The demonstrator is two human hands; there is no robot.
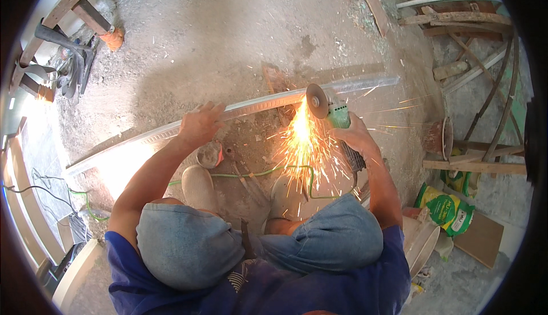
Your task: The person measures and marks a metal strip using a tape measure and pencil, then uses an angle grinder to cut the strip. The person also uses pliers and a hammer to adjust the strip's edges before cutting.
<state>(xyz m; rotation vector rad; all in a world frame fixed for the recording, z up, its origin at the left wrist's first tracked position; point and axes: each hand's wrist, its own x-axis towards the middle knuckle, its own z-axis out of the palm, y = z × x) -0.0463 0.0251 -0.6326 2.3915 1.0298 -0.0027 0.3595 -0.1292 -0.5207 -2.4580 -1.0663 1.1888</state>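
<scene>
A long metal channel (262, 105) lies across the floor in front of me, running from lower left to upper right. My left hand (201, 125) rests on it, fingers stretched over its edge. In my right hand (357, 137) is a green angle grinder (339, 115), gripped by its body. Its cutting disc (317, 101) touches the channel, and bright sparks (302, 135) spray down toward my right foot. The sparks partly hide the ground there. Near my left foot sits a small round container (209, 154) with a reddish patch.
A green cord (251, 174) trails past my feet. Wooden pieces and strips (456, 18) are piled at the right, above a bucket (438, 138) and a green-and-yellow bag (445, 209). At the upper left stands a wooden frame (71, 4) with tools beside it.
</scene>
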